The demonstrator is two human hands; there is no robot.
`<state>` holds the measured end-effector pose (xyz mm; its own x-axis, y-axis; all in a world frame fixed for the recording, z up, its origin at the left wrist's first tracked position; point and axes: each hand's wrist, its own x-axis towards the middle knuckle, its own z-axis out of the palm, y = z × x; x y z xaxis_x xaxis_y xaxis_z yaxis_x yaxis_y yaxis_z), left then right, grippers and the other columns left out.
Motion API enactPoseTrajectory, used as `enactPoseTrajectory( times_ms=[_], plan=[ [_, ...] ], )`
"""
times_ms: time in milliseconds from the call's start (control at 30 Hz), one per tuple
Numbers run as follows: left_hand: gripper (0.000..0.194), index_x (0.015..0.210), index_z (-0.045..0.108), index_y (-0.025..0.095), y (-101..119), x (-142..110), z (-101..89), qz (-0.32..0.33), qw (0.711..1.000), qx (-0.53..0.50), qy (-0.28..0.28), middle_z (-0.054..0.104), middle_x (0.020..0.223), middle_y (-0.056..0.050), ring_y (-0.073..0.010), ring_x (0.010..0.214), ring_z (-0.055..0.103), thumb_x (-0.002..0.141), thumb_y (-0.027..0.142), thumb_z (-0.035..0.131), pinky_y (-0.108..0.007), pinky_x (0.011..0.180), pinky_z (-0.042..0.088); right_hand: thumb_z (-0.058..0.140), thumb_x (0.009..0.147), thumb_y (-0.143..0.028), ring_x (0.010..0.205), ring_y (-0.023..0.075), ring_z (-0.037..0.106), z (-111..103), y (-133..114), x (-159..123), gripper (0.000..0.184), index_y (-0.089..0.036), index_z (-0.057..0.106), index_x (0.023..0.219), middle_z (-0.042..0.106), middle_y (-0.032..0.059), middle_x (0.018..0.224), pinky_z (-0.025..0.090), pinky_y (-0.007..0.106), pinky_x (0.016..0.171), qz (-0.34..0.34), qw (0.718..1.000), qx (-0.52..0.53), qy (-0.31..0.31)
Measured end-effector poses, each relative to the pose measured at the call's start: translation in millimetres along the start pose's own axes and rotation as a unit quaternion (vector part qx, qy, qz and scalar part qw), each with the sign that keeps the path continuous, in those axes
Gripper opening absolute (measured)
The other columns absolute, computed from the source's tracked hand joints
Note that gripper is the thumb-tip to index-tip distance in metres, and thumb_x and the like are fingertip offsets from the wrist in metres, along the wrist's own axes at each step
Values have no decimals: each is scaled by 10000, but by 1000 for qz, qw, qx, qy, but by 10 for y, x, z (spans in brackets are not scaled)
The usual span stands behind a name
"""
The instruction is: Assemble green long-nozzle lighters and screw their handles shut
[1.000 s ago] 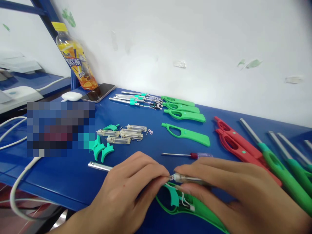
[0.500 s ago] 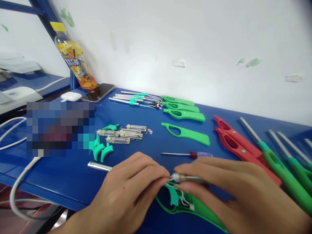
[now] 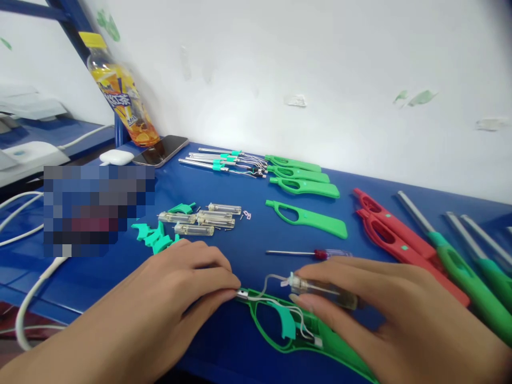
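Observation:
My left hand (image 3: pixel 180 301) pinches the metal tube (image 3: pixel 242 294) at the nose of an open green lighter shell (image 3: pixel 276 349). Between the thumb and fingers of my right hand (image 3: pixel 384 304) is a clear fuel tank (image 3: pixel 320 288), held above the shell's handle. From the tank's pale tip a thin hose (image 3: pixel 267 278) curves down to the metal tube. Inside the shell sit a teal trigger (image 3: pixel 287 322) and white wires (image 3: pixel 303 316) leading to a small dark part with a white end (image 3: pixel 317 342). My right hand hides some of the handle.
Beyond my hands lie a screwdriver (image 3: pixel 296 253), spare fuel tanks (image 3: pixel 194 230), teal triggers (image 3: pixel 154 234), green shells (image 3: pixel 308 218) and wired metal tubes (image 3: pixel 218 162). Red shells (image 3: pixel 384 234) and long-nosed green lighters (image 3: pixel 452 256) lie right. A phone (image 3: pixel 162 151) and drink bottle (image 3: pixel 120 96) stand back left.
My left hand has left the fuel tank's tip and moved left onto the metal tube. The hose between tank and tube now shows. My right hand still holds the tank.

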<state>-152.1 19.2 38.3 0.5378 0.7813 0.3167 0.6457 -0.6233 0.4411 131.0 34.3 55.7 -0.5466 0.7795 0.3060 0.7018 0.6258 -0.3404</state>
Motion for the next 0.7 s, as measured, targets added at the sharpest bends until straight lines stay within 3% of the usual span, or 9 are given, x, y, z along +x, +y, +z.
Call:
enactPoseTrajectory(
  times_ms=[133, 200, 300, 500, 700],
  plan=[
    [277, 1047, 756, 333, -10, 10, 26, -16, 1000, -9, -17, 758, 1082, 68, -122, 977, 729, 1034, 117, 583, -167, 915, 561, 717, 957, -336, 730, 198, 818, 1, 19, -28, 84, -341, 762, 1028, 846, -61, 920, 589, 253, 520, 33, 997, 19, -67],
    [251, 997, 768, 314, -1, 40, 33, -21, 1000, -19, -1, 764, 1019, 52, -130, 919, 738, 1044, 152, 581, -174, 870, 579, 718, 960, -318, 649, 172, 782, 5, 23, -24, 22, -336, 728, 967, 806, -80, 801, 565, 242, 516, 57, 991, 38, -113],
    [259, 926, 776, 286, 28, 107, 20, -18, 999, -28, 20, 766, 943, 38, -126, 850, 744, 1066, 213, 571, -165, 813, 586, 715, 960, -262, 633, 163, 756, 15, 15, 8, 92, -316, 687, 891, 758, -87, 732, 577, 245, 582, 78, 983, 58, -158],
    [332, 871, 795, 257, 57, 174, -3, 3, 999, -35, 19, 758, 867, 21, -113, 757, 735, 1079, 214, 540, -164, 707, 573, 715, 962, -216, 711, 151, 760, 29, -23, 51, 122, -334, 713, 930, 777, -104, 831, 576, 250, 648, 100, 977, 76, -175],
    [291, 926, 803, 283, 66, 115, 21, -48, 997, -57, -15, 753, 956, 41, -107, 840, 719, 1057, 164, 572, -170, 796, 551, 714, 975, -234, 716, 154, 769, 17, -29, 22, 114, -323, 744, 912, 797, -82, 847, 577, 249, 646, 84, 979, 57, -178]
  ],
)
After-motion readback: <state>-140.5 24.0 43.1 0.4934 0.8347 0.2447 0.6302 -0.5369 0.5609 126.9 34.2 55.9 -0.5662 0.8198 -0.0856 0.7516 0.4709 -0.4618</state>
